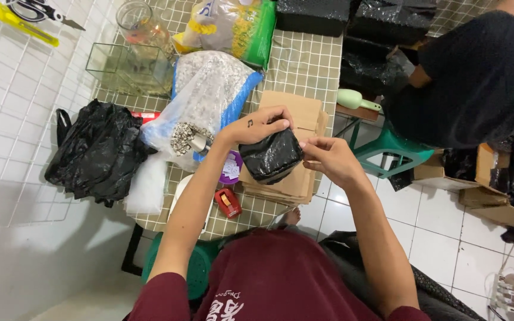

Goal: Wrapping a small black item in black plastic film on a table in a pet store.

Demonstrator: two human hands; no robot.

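A small black plastic-wrapped packet [270, 157] is held above a stack of flat brown cardboard pieces [295, 148]. My left hand [256, 126] grips the packet's top from the left, fingers curled over it. My right hand [328, 159] pinches the packet's right edge with its fingertips. Both hands hover over the checkered tabletop [304, 65].
A clear bag of pale gravel with a metal scoop [203, 101], a black plastic bag [93, 151], a red tape dispenser [228, 202], a purple-rimmed tape roll [231, 166], a glass jar [141, 27] and a glass box [127, 68] lie on the table. Another person in black [477, 77] sits at right beside cardboard boxes [495, 196].
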